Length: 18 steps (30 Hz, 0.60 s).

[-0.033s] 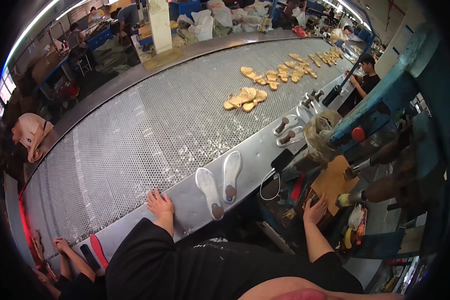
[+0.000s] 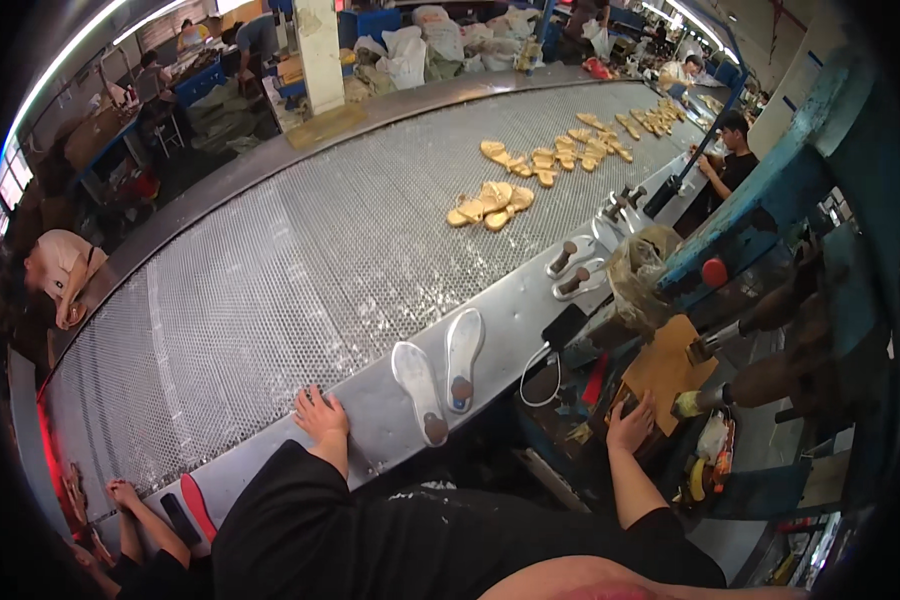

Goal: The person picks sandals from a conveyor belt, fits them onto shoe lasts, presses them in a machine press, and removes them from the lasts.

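Two white insoles (image 2: 438, 372) lie flat on the metal rim (image 2: 510, 310) of the mesh conveyor (image 2: 270, 270), just right of the left hand (image 2: 321, 415), which rests open and empty on that rim. Right hand (image 2: 631, 424) rests open on the side desk (image 2: 660, 365). Judged light, thin and flexible; grip by an edge or the stiffer heel end
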Tool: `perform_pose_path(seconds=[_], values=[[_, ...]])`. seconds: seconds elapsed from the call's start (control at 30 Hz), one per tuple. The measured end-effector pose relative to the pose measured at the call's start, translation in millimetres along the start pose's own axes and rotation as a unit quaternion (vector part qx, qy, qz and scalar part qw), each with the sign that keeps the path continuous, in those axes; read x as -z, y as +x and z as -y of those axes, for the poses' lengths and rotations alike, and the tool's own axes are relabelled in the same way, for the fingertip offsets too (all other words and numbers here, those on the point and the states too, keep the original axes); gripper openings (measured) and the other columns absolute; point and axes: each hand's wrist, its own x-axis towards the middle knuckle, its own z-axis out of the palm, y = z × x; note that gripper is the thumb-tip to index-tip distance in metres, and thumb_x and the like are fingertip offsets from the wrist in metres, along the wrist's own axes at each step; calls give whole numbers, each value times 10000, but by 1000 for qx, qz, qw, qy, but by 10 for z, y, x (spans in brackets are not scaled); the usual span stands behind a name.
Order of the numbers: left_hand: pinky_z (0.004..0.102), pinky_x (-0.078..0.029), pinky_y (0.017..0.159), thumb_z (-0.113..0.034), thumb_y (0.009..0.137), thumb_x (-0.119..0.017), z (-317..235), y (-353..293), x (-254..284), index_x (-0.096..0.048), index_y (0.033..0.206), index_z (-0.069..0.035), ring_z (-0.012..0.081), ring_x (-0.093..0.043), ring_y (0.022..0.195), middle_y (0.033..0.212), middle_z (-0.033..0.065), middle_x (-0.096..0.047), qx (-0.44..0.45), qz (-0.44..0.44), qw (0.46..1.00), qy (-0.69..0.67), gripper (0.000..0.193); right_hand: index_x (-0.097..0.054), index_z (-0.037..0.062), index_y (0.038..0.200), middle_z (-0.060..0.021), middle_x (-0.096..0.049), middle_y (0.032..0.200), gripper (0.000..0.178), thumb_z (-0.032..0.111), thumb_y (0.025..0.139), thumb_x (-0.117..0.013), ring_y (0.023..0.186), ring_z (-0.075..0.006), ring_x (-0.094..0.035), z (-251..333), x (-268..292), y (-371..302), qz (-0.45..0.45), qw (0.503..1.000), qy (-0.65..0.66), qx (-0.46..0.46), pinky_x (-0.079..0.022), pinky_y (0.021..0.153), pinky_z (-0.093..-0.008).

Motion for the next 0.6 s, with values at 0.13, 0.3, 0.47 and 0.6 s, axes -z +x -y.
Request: perform_pose_path(seconds=[0.13, 0.3, 0.47, 0.6], values=[[567, -205, 1071, -390, 878, -524, 2, 5, -8, -481, 1318, -134, 300, -302, 1340, 1395, 128, -398, -9, 0, 1000, -8, 510, -294, 51, 1419, -173, -370, 1430, 659, 261, 868, -586, 1360, -314, -319, -58, 21, -55, 7, 1000, -14, -17, -279, 1097, -457], [572, -222, 1062, -384, 885, -517, 82, 11, -75, -478, 1326, -133, 308, -315, 1337, 1397, 139, -401, -12, -14, 1000, -4, 509, -307, 43, 1417, -151, -376, 1436, 648, 273, 869, -568, 1368, -305, -308, -10, 30, -77, 5, 1000, -27, -3, -262, 1112, -452], [573, -237, 1057, -372, 902, -494, 52, 65, -84, -482, 1317, -119, 305, -326, 1329, 1382, 150, -414, -19, -19, 1000, 1, 486, -325, 45, 1408, -135, -368, 1448, 632, 287, 872, -555, 1380, -287, -295, -23, 1, -21, 10, 1000, -21, -3, -246, 1125, -443], [575, -235, 1064, -365, 908, -485, 37, 73, -76, -484, 1322, -131, 302, -340, 1324, 1395, 146, -413, -17, -11, 1000, 16, 475, -342, 46, 1392, -111, -375, 1448, 615, 302, 872, -550, 1383, -271, -294, -24, -6, 4, 4, 1000, -19, 4, -239, 1130, -436]])
